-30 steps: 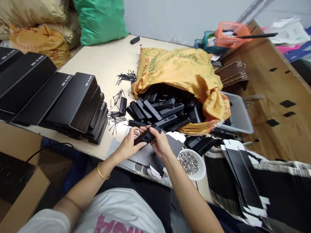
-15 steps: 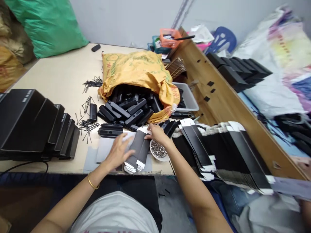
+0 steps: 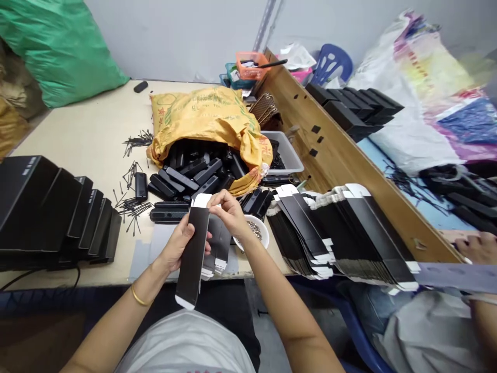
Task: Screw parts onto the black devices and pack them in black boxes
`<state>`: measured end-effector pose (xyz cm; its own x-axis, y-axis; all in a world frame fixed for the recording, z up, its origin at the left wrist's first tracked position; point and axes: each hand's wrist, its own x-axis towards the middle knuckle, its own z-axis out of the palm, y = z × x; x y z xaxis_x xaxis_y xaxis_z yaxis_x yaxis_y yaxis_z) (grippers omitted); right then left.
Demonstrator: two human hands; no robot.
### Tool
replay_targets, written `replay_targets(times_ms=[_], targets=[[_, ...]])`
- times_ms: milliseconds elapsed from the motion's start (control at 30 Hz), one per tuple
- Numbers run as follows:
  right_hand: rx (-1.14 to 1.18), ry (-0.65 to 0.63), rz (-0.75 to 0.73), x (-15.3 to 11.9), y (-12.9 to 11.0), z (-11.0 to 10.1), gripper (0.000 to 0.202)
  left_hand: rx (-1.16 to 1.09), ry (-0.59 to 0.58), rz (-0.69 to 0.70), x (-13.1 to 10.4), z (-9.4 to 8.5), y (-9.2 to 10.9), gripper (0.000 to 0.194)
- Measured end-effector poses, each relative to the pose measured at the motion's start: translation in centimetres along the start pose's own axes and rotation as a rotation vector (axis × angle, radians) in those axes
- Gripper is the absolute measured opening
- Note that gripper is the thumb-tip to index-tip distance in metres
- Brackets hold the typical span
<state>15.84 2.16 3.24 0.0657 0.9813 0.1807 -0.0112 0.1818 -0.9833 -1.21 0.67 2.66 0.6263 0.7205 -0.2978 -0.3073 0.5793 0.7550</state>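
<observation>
My left hand (image 3: 177,247) grips a long black carton (image 3: 193,254) with white end flaps, tilted above the table's front edge. At its top end, the fingers of my right hand (image 3: 229,211) pinch together by the white flap. Beneath the carton lies a small pile of flat black cartons (image 3: 220,241) with white tabs. A white bowl of small metal parts (image 3: 256,230) stands by my right forearm, partly hidden by it. Beyond my hands, black handheld devices (image 3: 180,178) spill from a yellow woven sack (image 3: 209,114).
Stacks of flat black cartons (image 3: 341,238) stand at right along a wooden partition (image 3: 330,134). Black boxes (image 3: 34,202) are stacked at left. Thin black stick-like pieces (image 3: 134,207) lie scattered near the sack. Past the partition, another person's hand (image 3: 479,247) shows at the right edge.
One black carton has come up off the pile into my left hand. My right hand has moved from the pile to the carton's top flap. The camera view has shifted slightly.
</observation>
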Motion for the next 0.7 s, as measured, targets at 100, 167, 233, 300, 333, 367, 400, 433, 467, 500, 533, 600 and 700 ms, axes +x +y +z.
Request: replay_targets(times_ms=[100,167,233,300,333,367,400,433,467,500,533,600,700], targets=[[-0.177,0.228,0.032,-1.6,0.4,1.9,0.023,0.038,0.057,0.085,0.1,-0.1,-0.2,0.088],[-0.234,0.233,0.068,-2.6,0.8,3.0,0.022,0.074,0.051,0.052,0.2,-0.3,-0.3,0.079],[-0.228,0.211,0.107,-3.3,1.3,3.6,0.026,0.095,0.038,0.016,0.2,-0.6,-0.6,0.069],[-0.160,0.231,0.136,-3.6,1.7,4.0,0.024,0.105,0.061,0.030,0.3,-0.9,-0.9,0.070],[-0.101,0.236,0.146,-3.7,1.8,4.2,0.022,0.105,0.085,0.042,0.3,-1.1,-1.1,0.074],[-0.037,0.236,0.159,-3.6,1.9,4.3,0.023,0.103,0.108,0.043,0.3,-1.2,-1.2,0.078],[0.025,0.227,0.181,-3.4,1.9,4.4,0.025,0.100,0.123,0.033,0.2,-1.4,-1.4,0.082],[0.083,0.213,0.210,-3.2,1.9,4.4,0.026,0.103,0.128,0.018,0.1,-1.6,-1.5,0.085],[0.134,0.200,0.247,-2.9,1.9,4.5,0.026,0.122,0.129,0.011,0.0,-1.7,-1.6,0.086],[0.174,0.193,0.289,-2.6,2.0,4.6,0.027,0.167,0.133,0.023,-0.1,-1.8,-1.7,0.087],[0.204,0.197,0.328,-2.2,2.1,4.7,0.028,0.234,0.143,0.057,-0.3,-2.0,-1.8,0.088],[0.241,0.219,0.385,-1.7,2.3,5.1,0.028,0.378,0.183,0.154,-0.5,-2.3,-2.1,0.088],[0.191,0.234,0.396,-2.0,2.7,5.9,0.026,0.443,0.224,0.262,-0.5,-2.8,-2.4,0.086]])
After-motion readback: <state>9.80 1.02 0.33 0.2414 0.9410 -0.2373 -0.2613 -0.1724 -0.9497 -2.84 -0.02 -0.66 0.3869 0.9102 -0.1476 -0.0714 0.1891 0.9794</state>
